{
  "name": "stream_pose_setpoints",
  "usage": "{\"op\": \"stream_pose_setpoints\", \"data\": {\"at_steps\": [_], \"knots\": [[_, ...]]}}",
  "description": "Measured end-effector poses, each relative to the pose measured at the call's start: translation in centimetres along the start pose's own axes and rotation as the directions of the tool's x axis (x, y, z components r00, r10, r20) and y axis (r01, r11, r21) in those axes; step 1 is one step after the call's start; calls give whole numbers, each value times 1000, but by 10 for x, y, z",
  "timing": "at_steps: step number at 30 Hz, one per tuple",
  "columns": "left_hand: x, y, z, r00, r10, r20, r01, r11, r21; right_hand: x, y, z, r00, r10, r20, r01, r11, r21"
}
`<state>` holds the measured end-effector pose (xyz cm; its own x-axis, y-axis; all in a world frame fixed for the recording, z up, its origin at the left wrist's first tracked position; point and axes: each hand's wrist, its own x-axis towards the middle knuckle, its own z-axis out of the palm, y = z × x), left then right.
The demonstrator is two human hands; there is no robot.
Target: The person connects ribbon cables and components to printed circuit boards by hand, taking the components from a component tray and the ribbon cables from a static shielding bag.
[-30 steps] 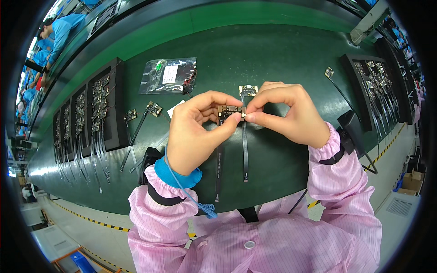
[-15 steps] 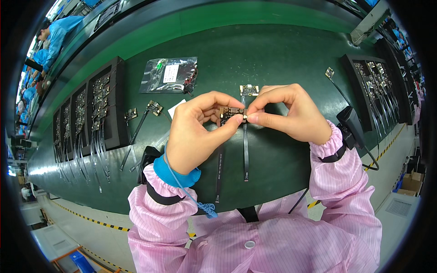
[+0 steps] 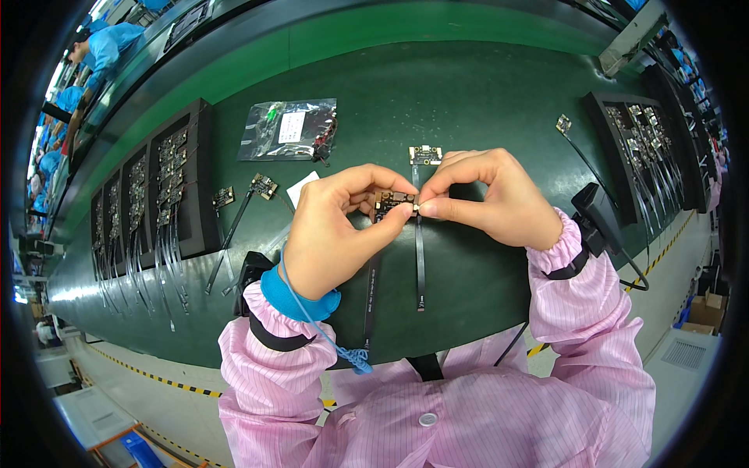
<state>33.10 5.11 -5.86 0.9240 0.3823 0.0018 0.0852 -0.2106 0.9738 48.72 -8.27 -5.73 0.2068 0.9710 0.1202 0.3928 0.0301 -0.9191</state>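
Little has moved since a second ago: the left hand (image 3: 331,234) and right hand (image 3: 491,199) still pinch the small circuit board (image 3: 392,203) together above the middle of the green tabletop (image 3: 484,86), its black ribbon cable (image 3: 369,292) hanging toward the near edge.

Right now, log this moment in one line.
left hand: pinching small circuit board | right hand: pinching same board | flat cable: hanging below | surface: green mat

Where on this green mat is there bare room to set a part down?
Bare mat lies between the clear bag and the right tray, and below the right hand beside the flat cable. It is crowded by the left tray and around the small board both hands pinch; left hand.
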Motion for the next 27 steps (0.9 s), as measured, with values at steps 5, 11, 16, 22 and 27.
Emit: {"op": "stream_pose_setpoints", "data": {"at_steps": [5,11,16,22,27], "knots": [[-2,4,-3,1000,2,3,-2,999,-33,0,2,4,1000,1,-5,-1,996,84],[-3,6,-6,991,-10,135,15,999,-40,-1,6,1,986,11,166,-42,983,181],[-8,15,-2,993,-18,121,20,1000,-15,-2,4,4,952,89,292,-175,942,285],[-6,20,-4,816,562,-131,-410,725,554,-2,-1,3,980,197,36,-186,829,528],[-4,16,6,720,687,-99,-419,543,728,-1,-6,13,987,158,17,-135,780,611]]}}
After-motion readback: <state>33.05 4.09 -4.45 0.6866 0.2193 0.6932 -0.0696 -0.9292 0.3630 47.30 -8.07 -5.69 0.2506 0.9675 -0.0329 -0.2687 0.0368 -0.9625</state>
